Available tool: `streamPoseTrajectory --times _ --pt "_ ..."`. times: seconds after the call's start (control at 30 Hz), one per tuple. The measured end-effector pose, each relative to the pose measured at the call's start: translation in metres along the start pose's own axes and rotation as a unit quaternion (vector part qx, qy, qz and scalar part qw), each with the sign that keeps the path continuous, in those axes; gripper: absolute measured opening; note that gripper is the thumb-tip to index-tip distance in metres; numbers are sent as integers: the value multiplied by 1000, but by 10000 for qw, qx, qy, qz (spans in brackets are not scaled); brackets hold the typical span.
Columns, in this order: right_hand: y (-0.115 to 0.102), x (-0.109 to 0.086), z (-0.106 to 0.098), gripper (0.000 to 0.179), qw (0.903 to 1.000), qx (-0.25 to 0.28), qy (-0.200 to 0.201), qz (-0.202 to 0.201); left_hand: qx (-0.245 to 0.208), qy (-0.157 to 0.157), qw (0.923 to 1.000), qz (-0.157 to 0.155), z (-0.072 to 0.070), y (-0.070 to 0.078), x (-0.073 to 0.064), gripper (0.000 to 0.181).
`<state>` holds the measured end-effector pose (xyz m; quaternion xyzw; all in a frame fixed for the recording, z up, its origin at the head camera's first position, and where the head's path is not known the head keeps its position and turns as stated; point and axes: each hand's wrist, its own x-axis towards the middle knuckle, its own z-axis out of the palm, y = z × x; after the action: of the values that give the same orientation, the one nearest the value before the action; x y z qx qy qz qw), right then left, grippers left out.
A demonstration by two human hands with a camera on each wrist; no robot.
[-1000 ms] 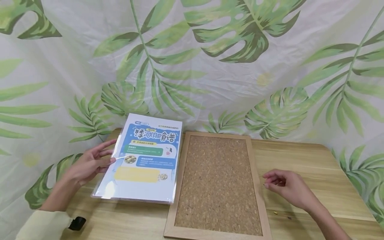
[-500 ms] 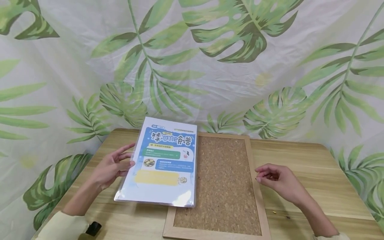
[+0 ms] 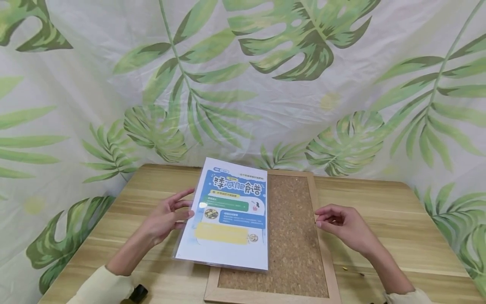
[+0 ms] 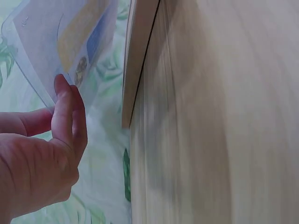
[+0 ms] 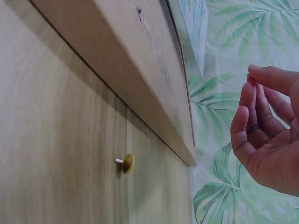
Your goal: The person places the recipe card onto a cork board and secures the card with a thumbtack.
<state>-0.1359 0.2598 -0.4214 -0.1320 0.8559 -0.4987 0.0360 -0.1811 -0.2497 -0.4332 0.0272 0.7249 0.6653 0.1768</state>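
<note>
My left hand (image 3: 167, 219) pinches the left edge of a laminated poster (image 3: 228, 215), thumb on the front and fingers behind. Blue, green and yellow blocks and Chinese lettering cover the poster. It is tilted above the left part of a wood-framed cork board (image 3: 294, 236) and hides much of that side. By the board's right frame, my right hand (image 3: 345, 226) pinches a thumbtack (image 5: 248, 74) between thumb and fingertips; only a thin tip shows, the rest being hidden. A gold thumbtack (image 5: 128, 164) lies on the table beside the board, its pin exposed.
The board lies flat on a wood-grain table (image 3: 391, 211). Behind the table hangs a leaf-print cloth (image 3: 235, 84). To the right of the board is a small dark speck (image 3: 362, 274) near the gold thumbtack. A black strap piece (image 3: 138, 293) shows at the left sleeve.
The left hand has carried the poster rightward, from beside the cork board to over its left part. My right hand has shifted left, up to the board's right frame.
</note>
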Motion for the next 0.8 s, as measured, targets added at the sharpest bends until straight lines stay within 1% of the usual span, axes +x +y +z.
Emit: streamPoseTrajectory --times 0.1,0.3,0.47,0.57,0.7,0.8 --pt "-1 2 3 27 10000 21 -8 27 -13 -10 10000 -46 9 1 3 80" --pt "-3 5 7 26 10000 -9 3 -16 -21 -112 9999 -42 27 2 8 78" --pt "-5 6 8 25 10000 -24 28 -10 -153 -183 9997 -66 40 2 14 77" --pt "-6 7 9 25 10000 -46 29 -13 -111 -214 9997 -92 47 2 17 76" --pt "-7 8 10 23 10000 -63 19 -42 153 -245 9994 -198 56 2 24 76" --pt "-8 10 10 22 10000 -79 32 -49 455 -360 9981 -223 62 2 28 75"
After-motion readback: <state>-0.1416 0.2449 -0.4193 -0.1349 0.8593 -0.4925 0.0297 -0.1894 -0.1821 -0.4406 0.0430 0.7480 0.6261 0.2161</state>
